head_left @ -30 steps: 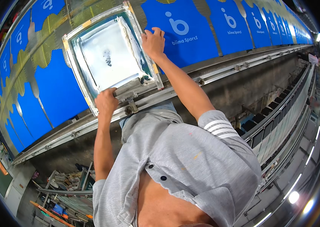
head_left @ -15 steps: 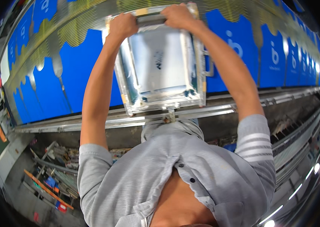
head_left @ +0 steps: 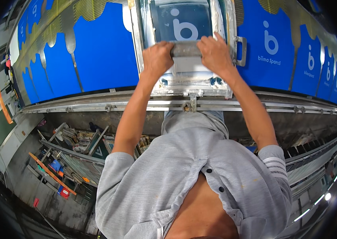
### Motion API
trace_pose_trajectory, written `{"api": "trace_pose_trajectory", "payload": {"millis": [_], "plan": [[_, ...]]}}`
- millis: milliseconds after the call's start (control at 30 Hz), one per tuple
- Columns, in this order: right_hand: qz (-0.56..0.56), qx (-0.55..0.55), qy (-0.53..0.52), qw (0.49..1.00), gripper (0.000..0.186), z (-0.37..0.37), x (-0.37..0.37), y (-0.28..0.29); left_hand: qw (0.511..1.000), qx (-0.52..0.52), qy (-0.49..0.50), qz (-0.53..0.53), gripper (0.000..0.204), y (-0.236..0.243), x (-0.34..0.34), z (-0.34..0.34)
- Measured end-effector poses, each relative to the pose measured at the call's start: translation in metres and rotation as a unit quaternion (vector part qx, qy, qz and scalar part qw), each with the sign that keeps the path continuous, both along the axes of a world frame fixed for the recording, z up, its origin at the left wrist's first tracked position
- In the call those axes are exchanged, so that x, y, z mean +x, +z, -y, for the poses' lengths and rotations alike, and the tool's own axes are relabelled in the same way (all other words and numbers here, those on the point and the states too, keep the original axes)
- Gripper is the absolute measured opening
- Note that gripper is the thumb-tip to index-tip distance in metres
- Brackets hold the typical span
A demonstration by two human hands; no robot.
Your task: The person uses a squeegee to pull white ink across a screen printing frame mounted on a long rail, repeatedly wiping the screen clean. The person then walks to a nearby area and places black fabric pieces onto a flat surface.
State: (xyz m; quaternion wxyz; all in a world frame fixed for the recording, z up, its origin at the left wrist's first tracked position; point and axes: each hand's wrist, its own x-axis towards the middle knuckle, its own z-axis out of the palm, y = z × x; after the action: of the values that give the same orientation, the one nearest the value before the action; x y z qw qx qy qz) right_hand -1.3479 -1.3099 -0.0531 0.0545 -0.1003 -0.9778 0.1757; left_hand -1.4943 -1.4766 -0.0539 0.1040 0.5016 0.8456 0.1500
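Head view, nearest first: the person's grey short-sleeved shirt (head_left: 148,179) fills the lower middle, with pale stripes on the right sleeve, and both bare forearms reach forward from it. Past the waist, a metal rail (head_left: 264,105) runs crosswise along the near edge of the long work surface. Beyond that rail, the left hand (head_left: 158,59) is curled closed around the left end of a grey bar (head_left: 186,49), and the right hand (head_left: 217,55) grips its right end, one finger standing up off it. The bar lies crosswise inside a pale, stained rectangular frame (head_left: 137,36), between its two long sides; whether its underside touches the sheet below cannot be told. On the near side of the bar the inner sheet looks whitish, while on the far side it is dark teal with a pale rounded emblem. A metal handle (head_left: 240,51) juts from the frame's right side. Blue garment-shaped panels lie on both sides, the left panel (head_left: 104,51) plain and the right panel (head_left: 256,44) bearing a pale emblem, with more panels receding along the surface.
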Motion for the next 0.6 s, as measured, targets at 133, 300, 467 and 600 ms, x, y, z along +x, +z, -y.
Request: {"api": "trace_pose_trajectory", "payload": {"millis": [133,300,467,600], "plan": [[-0.001,-0.031,-0.014,0.999,0.007,0.053,0.056,0.009,1.000,0.013,0.014,0.011,0.032,0.004,0.060,0.051],[0.044,-0.079,-0.011,0.996,0.017,0.070,0.083,0.012,0.999,-0.015,0.010,0.027,0.034,0.010,0.080,0.068],[0.039,-0.328,-0.132,0.935,0.060,0.001,0.067,0.025,0.993,-0.088,-0.057,-0.059,0.032,0.026,0.079,0.036],[-0.071,-0.099,-0.384,0.915,0.059,-0.065,0.079,-0.036,0.996,-0.059,-0.035,0.054,0.030,0.016,0.097,0.040]]}}
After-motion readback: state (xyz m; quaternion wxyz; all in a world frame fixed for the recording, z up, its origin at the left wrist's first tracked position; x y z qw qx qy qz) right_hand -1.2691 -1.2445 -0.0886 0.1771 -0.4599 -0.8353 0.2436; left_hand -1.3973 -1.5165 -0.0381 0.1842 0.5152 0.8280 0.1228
